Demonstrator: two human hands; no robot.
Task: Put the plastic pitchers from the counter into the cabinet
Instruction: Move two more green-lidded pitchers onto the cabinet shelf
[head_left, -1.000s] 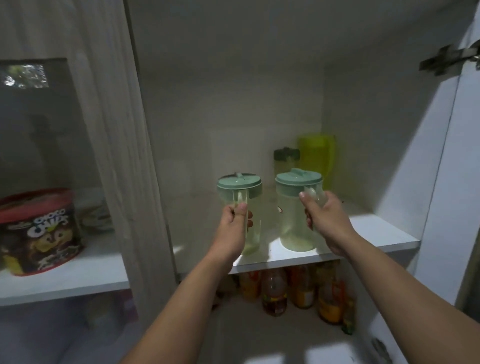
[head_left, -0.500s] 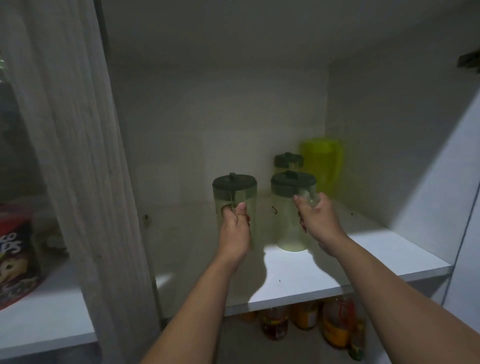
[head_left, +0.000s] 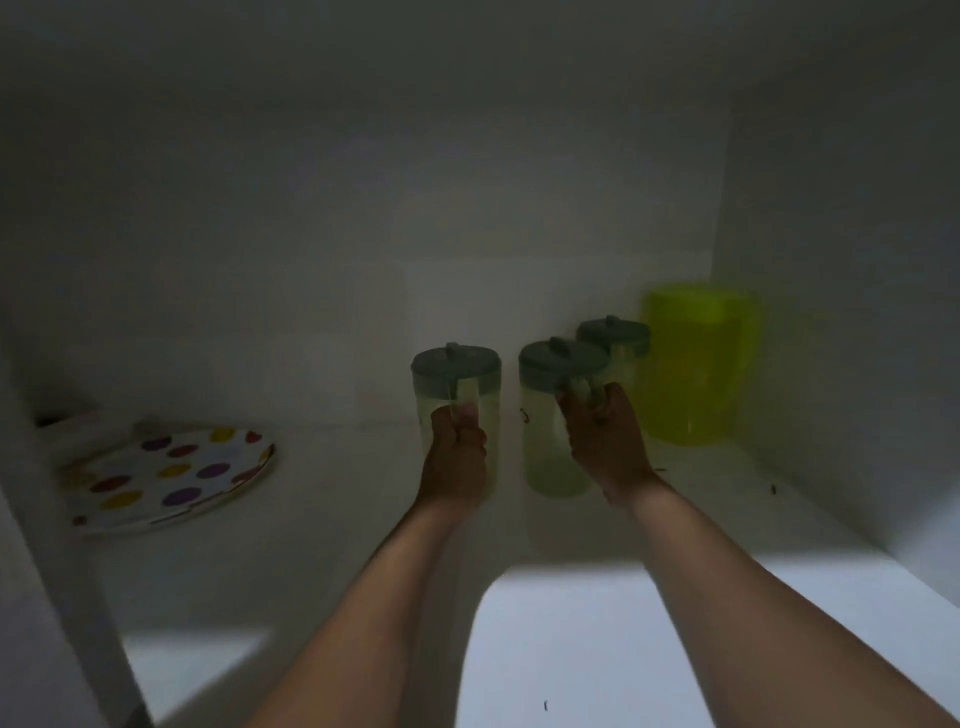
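Head view: deep inside the dim cabinet (head_left: 571, 182), both arms reach up from the bottom of the frame. The left hand (head_left: 456, 457) is curled round the handle of the left pitcher (head_left: 457, 384), at centre frame. The right hand (head_left: 605, 441) grips the handle of the right pitcher (head_left: 545, 431), just right of centre; its base rests on the white shelf (head_left: 337, 519). Behind it stands a third green-lidded pitcher (head_left: 618, 348), close beside a yellow-green pitcher (head_left: 696, 364) in the right corner. A polka-dot plate (head_left: 166, 478) lies at the left.
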